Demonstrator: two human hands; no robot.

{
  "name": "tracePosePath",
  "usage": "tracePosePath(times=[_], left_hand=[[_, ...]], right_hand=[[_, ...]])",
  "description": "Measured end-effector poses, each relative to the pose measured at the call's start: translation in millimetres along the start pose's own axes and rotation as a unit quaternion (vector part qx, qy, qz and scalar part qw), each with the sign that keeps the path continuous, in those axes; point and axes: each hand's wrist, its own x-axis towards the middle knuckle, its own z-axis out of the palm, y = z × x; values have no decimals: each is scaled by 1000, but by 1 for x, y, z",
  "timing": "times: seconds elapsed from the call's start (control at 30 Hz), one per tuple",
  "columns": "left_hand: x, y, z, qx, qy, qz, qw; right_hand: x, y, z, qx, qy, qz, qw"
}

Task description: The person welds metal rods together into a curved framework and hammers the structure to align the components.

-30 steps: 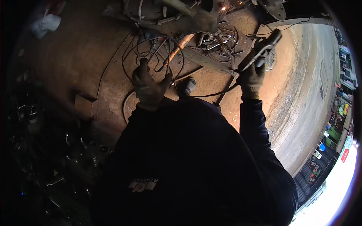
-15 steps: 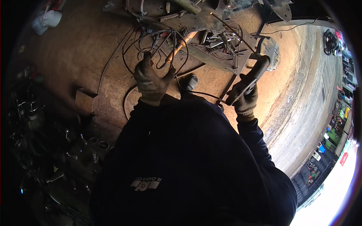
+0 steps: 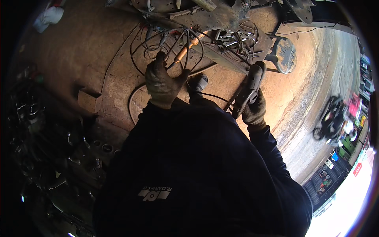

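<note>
My right hand [image 3: 256, 110], in a knitted work glove, is wrapped around a dark welding electrode holder [image 3: 249, 85]. A thin electrode rod [image 3: 223, 46] slants up and left from its head, over the metal table. A cable trails from the holder's lower end past my shoe. My left hand [image 3: 162, 83], gloved too, is raised with fingers and thumb apart and holds nothing. Just beyond it lie loops of dark cable [image 3: 133, 59] and an orange-handled tool [image 3: 185, 51], whose exact kind I cannot make out.
A metal table [image 3: 215, 59] carries scrap and several hand tools [image 3: 237, 38]. Right of it is a worn round-ended plate [image 3: 285, 55]. My shoe [image 3: 198, 82] stands below the cables. Dark metal parts [image 3: 75, 158] crowd the left. A motorbike [image 3: 331, 118] is on the road.
The electrode holder has swung left and tipped more upright, its rod shifting left with it. My left hand has moved slightly right, still spread. The motorbike on the road has come closer.
</note>
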Motion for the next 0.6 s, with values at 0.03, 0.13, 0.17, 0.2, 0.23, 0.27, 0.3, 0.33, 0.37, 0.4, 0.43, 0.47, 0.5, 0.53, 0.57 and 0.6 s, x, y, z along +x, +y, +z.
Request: tracePosePath(times=[0.03,0.13,0.17,0.2,0.23,0.27,0.3,0.33,0.37,0.4,0.43,0.47,0.5,0.53,0.57,0.6], left_hand=[[-1,-1,2,-6,5,1,1000],[-1,-6,6,-25,17,18,999],[-1,-6,6,-16,14,18,1000],[-2,-6,6,-7,11,19,1000],[-1,-5,6,2,8,19,1000],[-1,-4,6,3,9,23,1000],[0,-3,6,4,10,26,1000],[1,-3,5,5,11,29,1000],[0,-4,6,-3,10,26,1000],[-1,-5,7,-10,9,23,1000],[-1,-7,7,-17,8,20,1000],[-1,-8,8,-18,9,22,1000],[-1,-9,8,-18,9,24,1000],[-1,-8,8,-18,13,30,999],[-2,-8,9,-20,19,33,999],[-3,-8,10,-22,24,36,999]], right_hand=[[3,-3,3,-7,0,-4,1000],[8,-7,2,-36,-14,7,999],[9,-8,2,-47,-21,15,999],[10,-10,2,-52,-21,14,998],[11,-13,2,-56,-20,13,998],[11,-14,3,-60,-20,12,998],[12,-14,3,-61,-23,17,998],[13,-15,3,-62,-27,23,997],[13,-15,3,-63,-31,28,997],[13,-17,4,-65,-33,28,997],[13,-18,4,-67,-36,29,997],[14,-19,5,-68,-38,30,996],[14,-21,6,-60,-38,32,997],[13,-21,7,-51,-34,29,998],[12,-20,7,-41,-31,26,998],[11,-17,6,-36,-29,24,999]])
